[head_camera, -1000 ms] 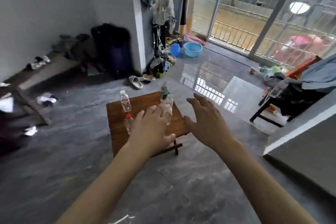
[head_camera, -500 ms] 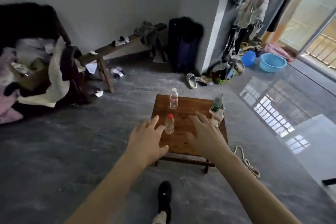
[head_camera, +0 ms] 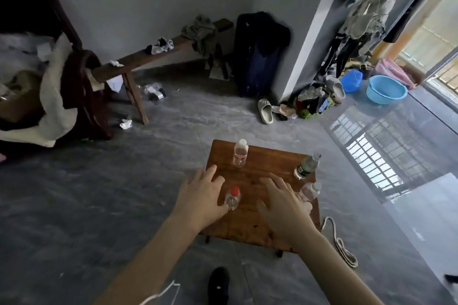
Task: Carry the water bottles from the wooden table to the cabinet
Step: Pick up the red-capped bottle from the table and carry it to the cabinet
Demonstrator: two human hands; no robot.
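A low wooden table (head_camera: 257, 173) stands on the grey floor with several small water bottles on it. A red-capped bottle (head_camera: 233, 197) stands near the front left. A white-capped bottle (head_camera: 240, 153) is at the back. A green-labelled bottle (head_camera: 306, 166) sits at the right edge, with a pale bottle (head_camera: 310, 191) just in front of it. My left hand (head_camera: 202, 195) hovers open with spread fingers right beside the red-capped bottle. My right hand (head_camera: 281, 203) is open above the table's right half, close to the pale bottle. No cabinet is in view.
A long wooden bench (head_camera: 158, 57) and a dark suitcase (head_camera: 257, 52) stand by the back wall. Slippers and clutter lie at the pillar (head_camera: 309, 104), a blue basin (head_camera: 386, 89) beyond. A rope (head_camera: 339, 242) lies right of the table. My dark shoe (head_camera: 218, 285) is below.
The view swung left and closed in on the table. Both hands have come down lower over the tabletop, the left one reaching the red-capped bottle.
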